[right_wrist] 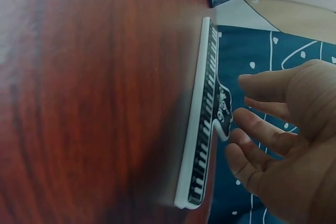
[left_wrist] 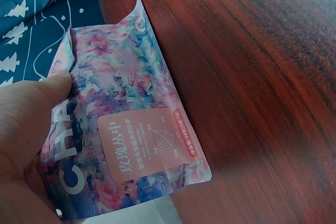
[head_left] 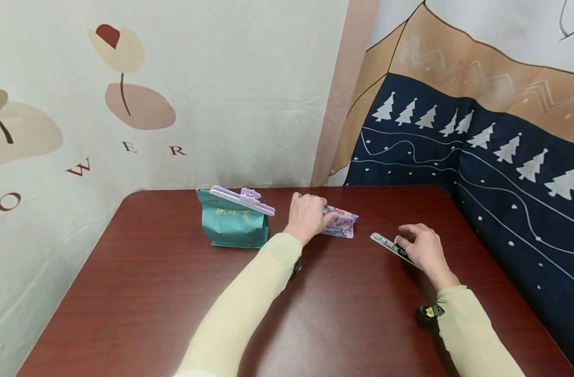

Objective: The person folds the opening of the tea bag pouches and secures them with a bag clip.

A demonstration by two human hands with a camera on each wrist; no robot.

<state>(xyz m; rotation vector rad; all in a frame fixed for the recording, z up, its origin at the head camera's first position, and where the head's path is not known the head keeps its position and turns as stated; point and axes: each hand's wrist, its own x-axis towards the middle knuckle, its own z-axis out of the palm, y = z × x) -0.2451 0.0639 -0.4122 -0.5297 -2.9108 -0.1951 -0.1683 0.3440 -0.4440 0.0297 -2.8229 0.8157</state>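
Observation:
Near the table's far side, my left hand point(head_left: 306, 215) grips a pink, blue and purple tea pouch point(head_left: 341, 224). In the left wrist view, the thumb lies along the top edge of the pouch point(left_wrist: 121, 103), and its printed label faces the camera. My right hand point(head_left: 424, 248) hovers at a long sealing clip point(head_left: 390, 245) with a black-and-white piano-key pattern. Seen from the right wrist, the clip point(right_wrist: 202, 124) lies on the table with its handle toward the loosely bent fingers point(right_wrist: 265, 129), and a small gap separates them.
A teal bag point(head_left: 232, 226) stands upright left of my left hand, a lilac sealing clip point(head_left: 243, 199) across its top. All rests on a dark red wooden table point(head_left: 173, 303). Printed cloth point(head_left: 249, 104) hangs behind the table and along its right side.

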